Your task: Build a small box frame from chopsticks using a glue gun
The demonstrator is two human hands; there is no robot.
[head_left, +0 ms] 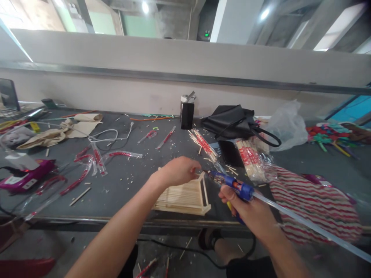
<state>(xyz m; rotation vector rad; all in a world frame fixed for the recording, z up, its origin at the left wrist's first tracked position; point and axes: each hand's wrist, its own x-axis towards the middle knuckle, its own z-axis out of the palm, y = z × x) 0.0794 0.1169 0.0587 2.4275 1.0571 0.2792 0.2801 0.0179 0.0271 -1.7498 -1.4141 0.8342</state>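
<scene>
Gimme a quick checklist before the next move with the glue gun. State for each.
1. Glue gun secure in right grip: ok, fingers wrapped round its handle.
2. Glue stick loaded: ok, a long clear length runs out of the gun's back.
3. Left grip well clear of nozzle: not ok, its fingertips look close to the tip.
4. Stick frame supported: ok, on the table near its front edge.
5. Tabletop free of scraps: not ok, loose sticks and bits scattered.
6. Nozzle hot: cannot tell.

Right hand [247, 210] grips a blue glue gun [245, 191] pointed toward the left hand [179, 170]; a wooden-stick frame [182, 197] lies on the surface [116, 200].
</scene>
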